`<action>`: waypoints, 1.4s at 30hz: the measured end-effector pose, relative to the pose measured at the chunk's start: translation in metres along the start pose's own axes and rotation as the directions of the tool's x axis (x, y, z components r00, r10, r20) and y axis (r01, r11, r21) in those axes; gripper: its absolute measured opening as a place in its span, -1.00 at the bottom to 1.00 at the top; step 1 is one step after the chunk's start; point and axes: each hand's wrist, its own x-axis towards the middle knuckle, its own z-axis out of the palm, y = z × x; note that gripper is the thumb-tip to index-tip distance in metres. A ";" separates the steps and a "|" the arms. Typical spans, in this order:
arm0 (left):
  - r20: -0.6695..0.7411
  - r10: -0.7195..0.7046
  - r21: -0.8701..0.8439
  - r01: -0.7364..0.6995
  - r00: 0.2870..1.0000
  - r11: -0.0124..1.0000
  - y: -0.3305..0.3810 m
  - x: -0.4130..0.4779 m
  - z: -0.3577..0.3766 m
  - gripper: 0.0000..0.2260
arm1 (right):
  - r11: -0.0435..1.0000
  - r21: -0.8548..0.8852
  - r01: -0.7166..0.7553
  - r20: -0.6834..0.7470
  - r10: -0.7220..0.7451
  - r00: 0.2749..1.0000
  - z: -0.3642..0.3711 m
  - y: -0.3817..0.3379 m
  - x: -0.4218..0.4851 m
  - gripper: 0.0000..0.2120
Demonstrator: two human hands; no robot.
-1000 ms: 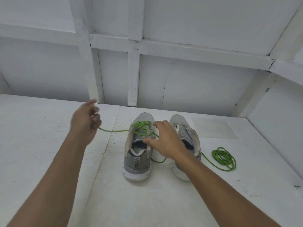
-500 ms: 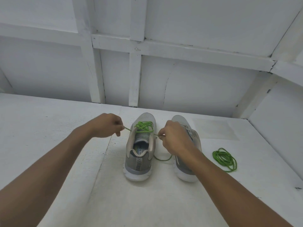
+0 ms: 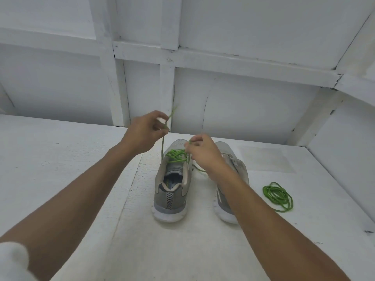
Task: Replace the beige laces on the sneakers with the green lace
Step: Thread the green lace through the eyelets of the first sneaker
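Two grey sneakers stand side by side, heels toward me, on the white floor. The left sneaker [image 3: 172,191] carries a green lace [image 3: 176,155] threaded across its top. My left hand [image 3: 144,131] is raised above and left of that shoe and pinches one lace end, which runs taut down to the eyelets. My right hand [image 3: 203,153] pinches the other lace end just right of the shoe's tongue. The right sneaker [image 3: 231,163] is partly hidden behind my right forearm. A second green lace [image 3: 278,196] lies coiled on the floor to the right.
White panelled walls [image 3: 243,102] close off the back and the right side. A painted seam runs along the floor left of the shoes. Something white and fuzzy [image 3: 12,262] shows at the bottom left corner.
My left hand has risen from beside the shoe to above it, pulling its lace end upward. My right hand has moved slightly up and toward the toe, still pinching the lace.
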 end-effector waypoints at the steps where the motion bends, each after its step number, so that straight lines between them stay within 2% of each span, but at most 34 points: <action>1: 0.020 0.020 -0.024 -0.020 1.000 1.000 0.006 0.003 0.001 -0.67 | 0.999 0.043 -0.019 0.029 0.018 0.999 0.006 -0.004 0.000 -0.83; 3: 0.090 0.064 -0.026 -0.062 0.994 0.998 0.015 0.009 0.005 -0.59 | 0.994 0.103 -0.034 0.093 0.025 0.995 0.016 -0.010 0.000 -0.78; 6: 0.160 0.085 -0.030 -0.082 0.983 0.996 0.023 0.015 0.011 -0.64 | 0.987 0.160 0.007 0.124 -0.027 0.992 0.025 -0.014 -0.002 -0.93; 9: 0.195 0.046 -0.087 -0.030 0.980 0.996 0.020 0.018 0.015 -0.70 | 0.971 0.235 -0.037 0.094 0.015 0.995 0.026 -0.011 -0.002 -0.93; 12: 0.312 -0.014 -0.196 0.079 0.950 0.977 0.005 0.015 0.017 -0.71 | 0.964 0.262 -0.053 0.068 0.036 0.997 0.022 -0.005 -0.001 -0.87; 14: 0.337 -0.033 -0.071 0.060 0.941 0.996 -0.007 0.011 0.017 -0.69 | 0.973 0.228 -0.048 0.031 0.042 0.999 0.019 -0.002 -0.002 -0.83; 16: 0.293 -0.038 0.066 0.019 0.955 0.998 -0.015 0.008 0.014 -0.72 | 0.973 0.224 -0.062 -0.003 0.064 0.998 0.015 -0.001 -0.002 -0.81; 21: 0.156 0.011 0.051 -0.019 0.988 0.999 -0.014 0.006 0.000 -0.77 | 0.977 0.196 -0.089 -0.017 0.094 0.995 0.012 -0.002 -0.001 -0.85; 25: 0.356 0.040 0.228 -0.129 0.934 0.965 -0.002 0.000 0.001 -0.82 | 0.978 0.191 -0.087 -0.069 0.101 0.992 0.014 -0.005 0.002 -0.89; 27: 0.403 0.023 0.313 -0.161 0.915 0.936 0.002 -0.003 0.006 -0.84 | 0.987 0.144 -0.073 -0.109 0.089 0.990 0.013 -0.007 0.003 -0.84; 30: 0.389 0.027 0.341 -0.171 0.921 0.924 0.003 -0.002 0.009 -0.83 | 1.000 -0.026 0.012 -0.097 -0.015 0.995 0.010 -0.009 0.004 -0.89; 34: 0.373 0.039 0.353 -0.181 0.927 0.918 0.004 0.001 0.003 -0.85 | 0.977 -0.194 0.094 0.045 -0.087 0.995 0.004 -0.011 -0.001 -0.85; 38: 0.373 0.038 0.339 -0.174 0.927 0.925 0.004 0.001 0.002 -0.89 | 0.930 -0.338 0.146 0.183 -0.087 0.979 0.005 -0.010 -0.004 -0.77; 42: 0.372 0.039 0.305 -0.161 0.927 0.939 0.001 0.001 0.005 -0.90 | 0.936 -0.312 0.160 0.179 -0.108 0.978 0.013 -0.005 -0.002 -0.68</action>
